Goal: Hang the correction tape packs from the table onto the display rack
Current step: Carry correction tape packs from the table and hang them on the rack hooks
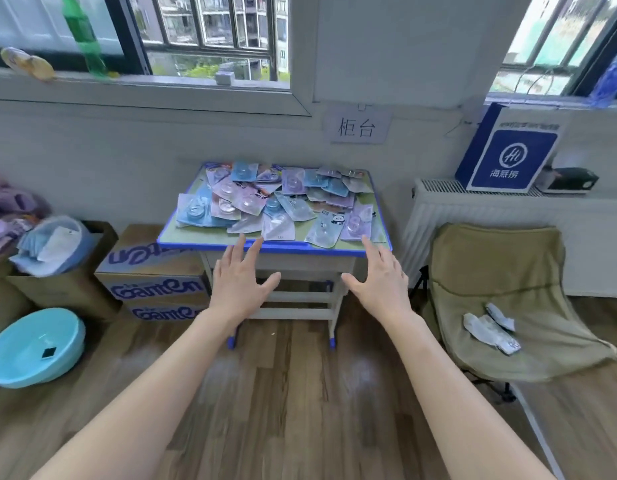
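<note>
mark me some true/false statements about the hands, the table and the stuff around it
1. The left hand and right hand are open and hold nothing. True.
2. The correction tape packs lie in one neat row on the table. False: they lie in a loose, overlapping pile.
3. A light blue basin sits on the floor left of the table. True.
4. The folding chair has a bare seat. False: crumpled papers lie on it.
5. The cardboard boxes stand right of the table. False: they are stacked on its left.
</note>
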